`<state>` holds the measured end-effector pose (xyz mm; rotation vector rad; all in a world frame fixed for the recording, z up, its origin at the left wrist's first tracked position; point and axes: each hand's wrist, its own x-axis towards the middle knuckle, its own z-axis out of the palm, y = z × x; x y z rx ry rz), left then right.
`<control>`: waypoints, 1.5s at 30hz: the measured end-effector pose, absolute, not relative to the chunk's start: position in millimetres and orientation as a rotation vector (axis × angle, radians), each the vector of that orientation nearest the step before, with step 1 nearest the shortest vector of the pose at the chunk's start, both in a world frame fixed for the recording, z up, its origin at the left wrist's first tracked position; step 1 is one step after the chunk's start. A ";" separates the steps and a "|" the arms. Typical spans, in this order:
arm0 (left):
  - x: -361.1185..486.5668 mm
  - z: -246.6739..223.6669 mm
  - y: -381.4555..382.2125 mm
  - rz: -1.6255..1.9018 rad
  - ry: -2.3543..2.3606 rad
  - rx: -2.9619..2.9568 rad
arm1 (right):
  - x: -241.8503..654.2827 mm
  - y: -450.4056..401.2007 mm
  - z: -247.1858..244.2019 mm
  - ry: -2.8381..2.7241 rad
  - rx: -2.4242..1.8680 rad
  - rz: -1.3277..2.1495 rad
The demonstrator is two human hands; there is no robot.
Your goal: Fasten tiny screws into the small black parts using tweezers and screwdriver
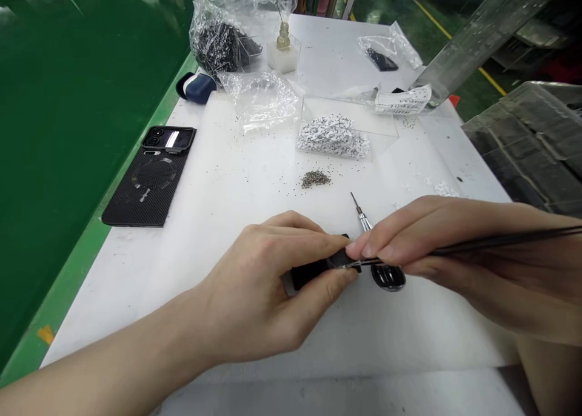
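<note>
Near the front edge of a white workbench [364, 337], the left hand [254, 288] pinches a small black part [318, 270] as the right hand [422, 246] grips fine tweezers [500, 243] against it, a precision screwdriver [364, 222] lying just beneath. Open white surface stretches left toward a phone in a black case [145, 179] by the green-trimmed left edge [68, 276]; a pile of tiny screws [315, 178] sits ahead.

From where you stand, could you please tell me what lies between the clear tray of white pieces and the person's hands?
In the head view, a small heap of tiny metal parts and a precision screwdriver lie there.
</note>
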<state>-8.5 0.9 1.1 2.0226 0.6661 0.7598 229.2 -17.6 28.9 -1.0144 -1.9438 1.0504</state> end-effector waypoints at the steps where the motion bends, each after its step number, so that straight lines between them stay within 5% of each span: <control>1: -8.6 1.0 0.8 0.762 0.669 2.022 | 229.3 -17.6 28.4 -1.945 -1.010 1.051; 45: -9.0 1.3 -0.1 0.767 0.736 1.954 | 233.2 -13.4 35.3 -1.883 -0.980 0.968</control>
